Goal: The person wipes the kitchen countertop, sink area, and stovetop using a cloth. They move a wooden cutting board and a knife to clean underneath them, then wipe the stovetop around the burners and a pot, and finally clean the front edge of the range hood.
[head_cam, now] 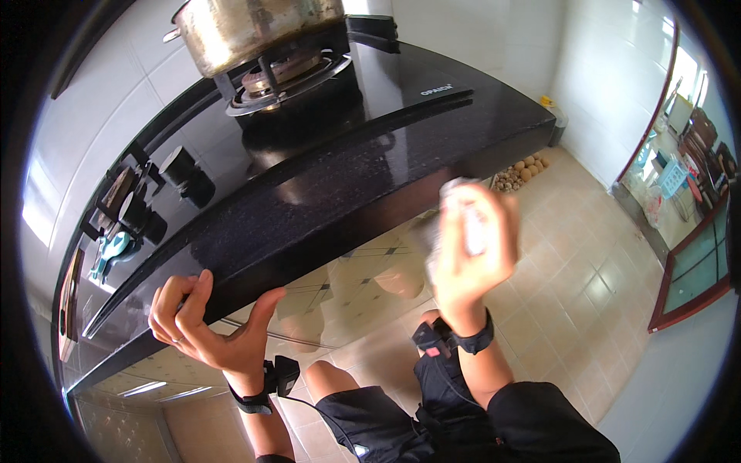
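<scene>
My left hand [214,330] rests at the front edge of the black countertop [347,185], fingertips on top and thumb spread apart below the rim; it holds no object. In front of the counter my right hand [477,249] is raised and blurred by motion, its fingers closed round a crumpled whitish and grey cloth [457,191]. Beyond, a metal pot [260,29] stands over the gas burner [278,78] of a black glass stove. Black stove knobs [178,165] are at the left, with a teal-handled tool [113,252] near them.
Round brown items [529,168] lie on the tiled floor [556,260] past the counter's end, below a bottle with a yellow cap [547,103]. At the right, a red-framed glass door [697,269] stands beside a cluttered area. Glossy cabinet fronts [341,283] run under the counter.
</scene>
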A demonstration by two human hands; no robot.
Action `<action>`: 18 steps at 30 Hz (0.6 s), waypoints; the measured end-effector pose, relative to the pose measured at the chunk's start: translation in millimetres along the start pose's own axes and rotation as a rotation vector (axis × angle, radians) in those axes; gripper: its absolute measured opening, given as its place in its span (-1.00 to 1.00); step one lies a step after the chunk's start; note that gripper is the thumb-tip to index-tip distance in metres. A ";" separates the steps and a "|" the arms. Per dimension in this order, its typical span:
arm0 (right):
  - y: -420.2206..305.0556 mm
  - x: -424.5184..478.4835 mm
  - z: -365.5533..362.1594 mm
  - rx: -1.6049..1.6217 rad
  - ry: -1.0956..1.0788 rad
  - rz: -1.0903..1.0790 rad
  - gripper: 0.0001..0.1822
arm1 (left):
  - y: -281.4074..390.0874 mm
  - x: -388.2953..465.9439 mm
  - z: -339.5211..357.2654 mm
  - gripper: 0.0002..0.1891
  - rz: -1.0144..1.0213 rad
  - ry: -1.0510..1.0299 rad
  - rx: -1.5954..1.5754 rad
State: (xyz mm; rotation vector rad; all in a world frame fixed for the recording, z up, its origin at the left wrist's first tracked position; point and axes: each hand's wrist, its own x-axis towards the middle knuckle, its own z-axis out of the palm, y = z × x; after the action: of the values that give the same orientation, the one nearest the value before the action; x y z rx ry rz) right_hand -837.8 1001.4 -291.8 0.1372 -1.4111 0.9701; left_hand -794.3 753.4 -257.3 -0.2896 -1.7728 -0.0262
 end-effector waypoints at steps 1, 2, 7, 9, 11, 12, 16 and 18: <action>8.1 7.9 -1.0 -0.001 0.059 0.029 -0.76 | 3.5 -0.4 3.6 -0.16 -0.001 0.007 -0.008; 1.8 3.8 1.0 -0.047 0.098 0.063 -0.77 | 6.3 -1.2 5.6 -0.16 -0.002 0.015 -0.016; -35.0 -22.6 16.4 0.031 -0.030 -0.037 -0.73 | 3.2 0.1 3.6 -0.18 0.008 0.016 -0.005; -34.4 -29.1 17.6 0.034 -0.165 -0.167 -0.72 | -1.1 2.2 -1.8 -0.18 0.025 0.007 0.020; -12.8 -12.7 7.8 0.054 -0.137 -0.111 -0.73 | -0.5 2.3 0.0 -0.19 0.014 0.013 0.030; 9.1 -2.8 2.0 0.142 -0.055 0.002 -0.74 | 1.5 1.8 1.3 -0.19 0.015 0.015 0.018; 52.6 60.4 -22.7 0.050 0.213 0.367 -0.91 | 10.4 4.0 4.4 -0.23 -0.007 -0.004 -0.016; 44.2 54.0 -7.8 -0.030 0.239 0.206 -0.90 | 10.7 8.0 2.3 -0.25 -0.016 -0.009 -0.033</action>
State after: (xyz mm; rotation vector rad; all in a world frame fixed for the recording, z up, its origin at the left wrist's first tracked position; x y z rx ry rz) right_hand -867.3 1060.0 -266.9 -0.1460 -1.2345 1.0952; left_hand -795.7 765.6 -251.6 -0.3002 -1.7848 -0.0657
